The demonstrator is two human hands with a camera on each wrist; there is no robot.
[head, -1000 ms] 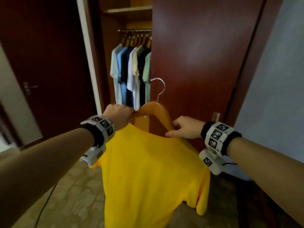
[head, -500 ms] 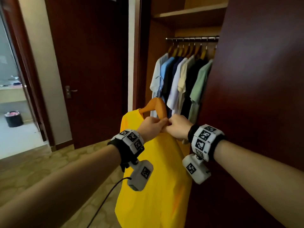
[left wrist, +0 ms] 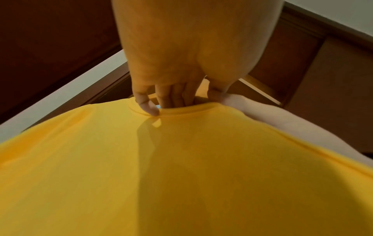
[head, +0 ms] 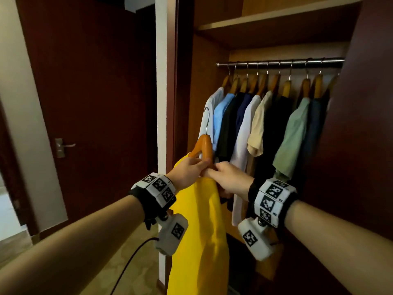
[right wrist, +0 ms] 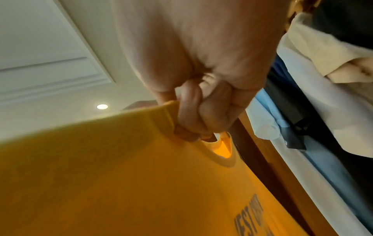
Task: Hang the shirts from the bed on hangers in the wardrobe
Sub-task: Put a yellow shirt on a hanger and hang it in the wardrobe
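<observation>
A yellow shirt (head: 197,241) hangs from a wooden hanger (head: 204,145) with a metal hook (head: 207,120), held edge-on in front of the open wardrobe. My left hand (head: 187,171) grips the hanger's left arm at the collar (left wrist: 171,110), fingers tucked inside the neck opening. My right hand (head: 225,177) pinches the collar (right wrist: 165,111) and the hanger's right arm; the two hands touch. The steel rail (head: 278,61) runs above and to the right, carrying several shirts on wooden hangers. The yellow shirt's front shows dark lettering (right wrist: 252,215).
The hanging shirts (head: 244,133) fill the rail from a white one at the left to a green and a blue one at the right. A shelf (head: 276,18) sits above the rail. A dark wardrobe door (head: 365,145) stands at the right, and a room door (head: 85,103) at the left.
The shirt on its hanger has turned from flat-on to edge-on and come closer to the open wardrobe. My hands have drawn together at the collar. The view has swung right and up.
</observation>
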